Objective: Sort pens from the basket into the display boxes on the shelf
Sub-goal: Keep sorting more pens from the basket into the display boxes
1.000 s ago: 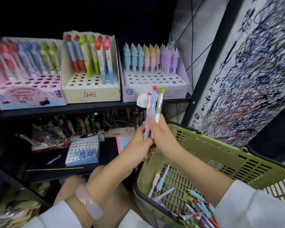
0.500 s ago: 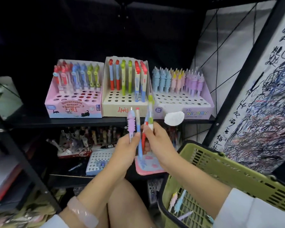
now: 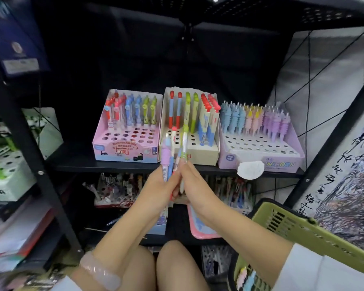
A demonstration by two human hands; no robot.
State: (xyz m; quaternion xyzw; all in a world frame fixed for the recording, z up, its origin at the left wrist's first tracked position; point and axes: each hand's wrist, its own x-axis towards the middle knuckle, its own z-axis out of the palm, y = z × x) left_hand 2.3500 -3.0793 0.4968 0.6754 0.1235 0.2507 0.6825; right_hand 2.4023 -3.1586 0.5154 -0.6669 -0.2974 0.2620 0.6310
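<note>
The green basket [image 3: 292, 223] is cut off by the right and bottom edges, so only a few pens [image 3: 245, 278] inside it show. The lower ends of the pens in the hands [image 3: 172, 156] are hidden behind the left hand [image 3: 156, 185] and the right hand [image 3: 194, 185], and their number is hard to count, perhaps four. A white tag [image 3: 250, 168] covers part of the front of the purple box [image 3: 282, 164]. The lower shelf items [image 3: 122, 190] are too blurred to tell. The far-left things are smeared and cut off by the frame.

Printed cardboard display boxes [image 3: 261, 152], matt black metal shelf [image 3: 105, 165], perforated green plastic basket [image 3: 303, 229], glossy plastic pens [image 3: 184, 143]
</note>
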